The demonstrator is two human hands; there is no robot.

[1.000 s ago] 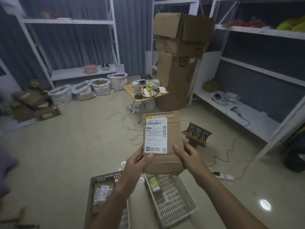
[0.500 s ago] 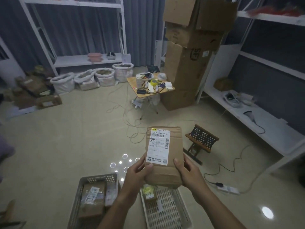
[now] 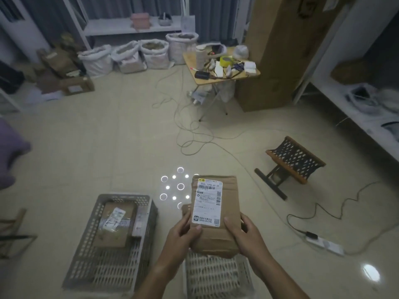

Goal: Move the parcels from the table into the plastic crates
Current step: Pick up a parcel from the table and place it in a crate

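A brown cardboard parcel (image 3: 216,238) with a white shipping label is held upright in front of me over the floor. My left hand (image 3: 183,236) grips its lower left edge and my right hand (image 3: 246,236) grips its lower right edge. Directly below it lies a white plastic crate (image 3: 216,277), partly hidden by my arms. To the left stands a grey plastic crate (image 3: 138,251) holding a brown parcel (image 3: 114,229) with labels and a narrow box beside it.
A small folding table (image 3: 220,80) cluttered with tape and gadgets stands further back, cables trailing from it across the floor. A low woven stool (image 3: 293,158) and a power strip (image 3: 323,244) lie to the right. Sacks, cardboard boxes and white shelving line the walls.
The parcel has come down and closer to the white crate, still gripped by both hands. My view has tilted down, so both crates show more fully.
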